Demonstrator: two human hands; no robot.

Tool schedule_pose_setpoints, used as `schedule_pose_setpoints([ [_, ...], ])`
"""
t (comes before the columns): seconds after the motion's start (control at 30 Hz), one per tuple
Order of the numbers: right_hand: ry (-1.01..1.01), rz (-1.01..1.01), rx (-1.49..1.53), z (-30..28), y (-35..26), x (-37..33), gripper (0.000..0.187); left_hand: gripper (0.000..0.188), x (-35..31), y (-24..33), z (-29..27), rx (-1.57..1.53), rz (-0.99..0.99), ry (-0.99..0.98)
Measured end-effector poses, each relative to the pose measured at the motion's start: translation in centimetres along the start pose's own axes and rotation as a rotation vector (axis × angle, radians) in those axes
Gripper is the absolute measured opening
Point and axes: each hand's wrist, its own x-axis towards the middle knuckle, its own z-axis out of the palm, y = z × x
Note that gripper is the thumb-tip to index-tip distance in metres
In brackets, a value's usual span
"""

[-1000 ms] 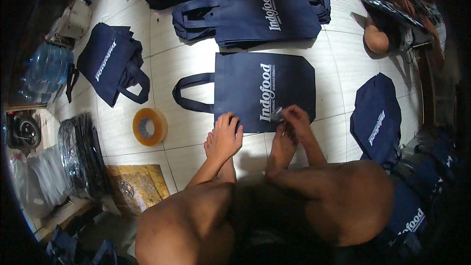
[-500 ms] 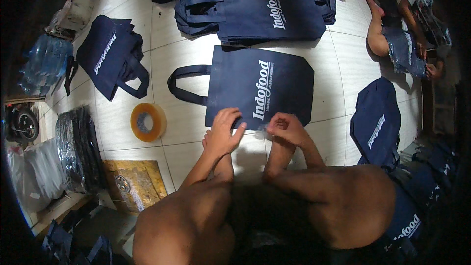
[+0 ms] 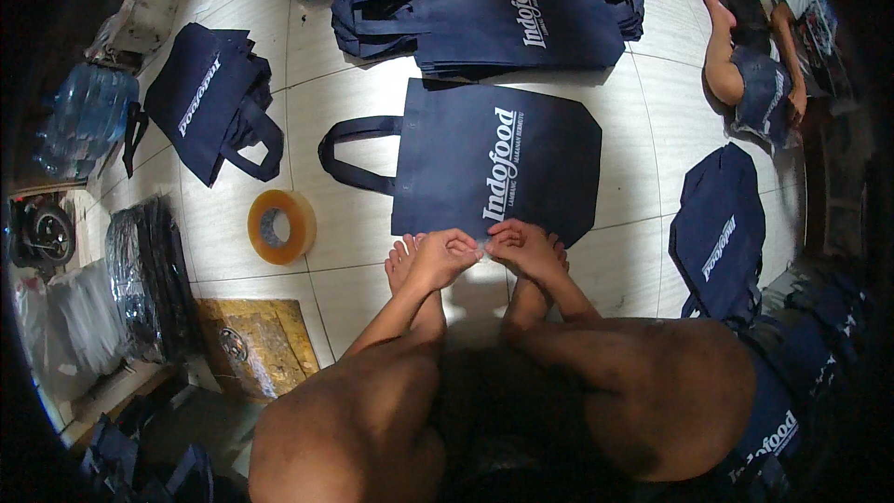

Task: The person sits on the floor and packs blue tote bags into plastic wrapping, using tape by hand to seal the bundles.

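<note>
A navy tote bag (image 3: 549, 158) with white lettering lies flat on the floor in front of me, its handle loop out to the left. At its near edge, my left hand (image 3: 445, 259) and my right hand (image 3: 523, 248) meet almost fingertip to fingertip. Both hands are closed in a pinch around a small scrap of clear plastic (image 3: 481, 247), mostly covered by the fingers; whether it is tape or film I cannot tell. My bare feet are just under the hands.
A roll of clear tape (image 3: 256, 228) stands left of the bag. Stacked navy bags (image 3: 475, 14) lie beyond it, with more bags (image 3: 209, 102) far left and a folded pile (image 3: 722, 233) at right. Another person (image 3: 731, 74) sits far right. A yellowish board (image 3: 270, 345) is near left.
My left hand has come right, off the bag's near edge, and its spread fingers have closed. My right hand has shifted slightly left, so the two now meet at the clear scrap.
</note>
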Motion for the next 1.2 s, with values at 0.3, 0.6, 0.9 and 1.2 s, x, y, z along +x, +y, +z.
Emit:
schedule_pose_setpoints([
  [0.3,-0.041,-0.024,-0.232,0.5,0.6,1.3,0.024,0.024,-0.3,-0.3,0.3,0.239,0.018,0.058],
  [0.6,0.116,0.066,-0.241,1.5,-1.3,1.1,0.021,0.019,1.4,-3.2,-0.4,0.246,-0.025,0.174],
  [0.9,0.199,0.074,-0.482,1.9,-0.6,1.2,0.022,0.018,2.1,-2.1,0.8,0.407,0.021,0.261],
  [1.2,0.151,0.096,-0.312,0.6,1.4,2.2,0.028,0.018,2.2,-0.2,0.8,0.525,-0.022,0.231],
])
